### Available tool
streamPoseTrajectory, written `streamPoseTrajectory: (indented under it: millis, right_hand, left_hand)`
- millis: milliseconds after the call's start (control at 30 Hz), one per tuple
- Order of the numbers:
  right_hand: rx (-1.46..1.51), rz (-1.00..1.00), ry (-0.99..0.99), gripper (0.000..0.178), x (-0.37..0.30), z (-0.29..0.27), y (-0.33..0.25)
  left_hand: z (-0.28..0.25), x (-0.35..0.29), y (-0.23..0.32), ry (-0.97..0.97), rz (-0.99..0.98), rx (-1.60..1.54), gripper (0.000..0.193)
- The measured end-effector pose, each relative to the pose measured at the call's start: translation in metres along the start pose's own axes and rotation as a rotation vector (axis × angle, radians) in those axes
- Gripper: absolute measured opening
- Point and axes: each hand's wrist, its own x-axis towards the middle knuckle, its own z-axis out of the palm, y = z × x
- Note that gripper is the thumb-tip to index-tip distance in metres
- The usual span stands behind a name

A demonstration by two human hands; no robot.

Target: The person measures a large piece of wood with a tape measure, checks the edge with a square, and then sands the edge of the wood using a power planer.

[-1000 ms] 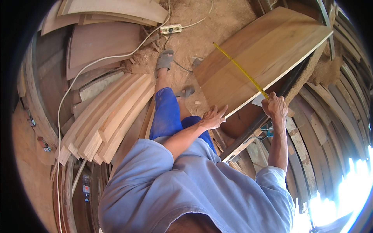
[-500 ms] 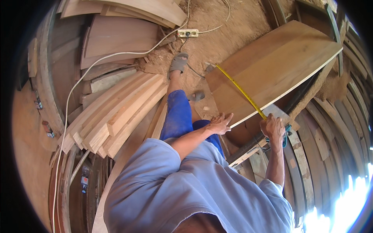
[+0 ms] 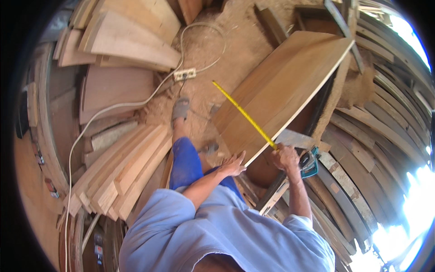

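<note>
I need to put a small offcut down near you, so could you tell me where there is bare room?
The wooden board is bare on either side of the yellow tape measure, up to its far end. The sawdust floor is open between the power strip and the board. It is crowded by the left hand, the right hand and the stacked planks.

Stacked planks (image 3: 120, 174) at left; white power strip (image 3: 184, 74) with cable (image 3: 97, 119) on sawdust floor (image 3: 235, 34).

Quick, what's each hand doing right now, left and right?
Left hand: open, fingers spread, resting on the near edge of the wooden board.
Right hand: closed on the yellow tape measure stretched across the board.
</note>
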Motion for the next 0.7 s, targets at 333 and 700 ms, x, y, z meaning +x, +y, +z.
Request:
streamPoseTrajectory:
  millis: [333, 700]
  right_hand:
    - [0.59, 0.009, 0.255, 0.054, -0.047, 0.047, 0.047]
    - [0.91, 0.489, 0.657, 0.064, -0.123, 0.229, 0.243]
  left_hand:
    - [-0.02, -0.019, 0.034, -0.007, -0.079, 0.131, 0.089]
    - [0.018, 0.001, -0.009, 0.413, -0.041, 0.167, 0.064]
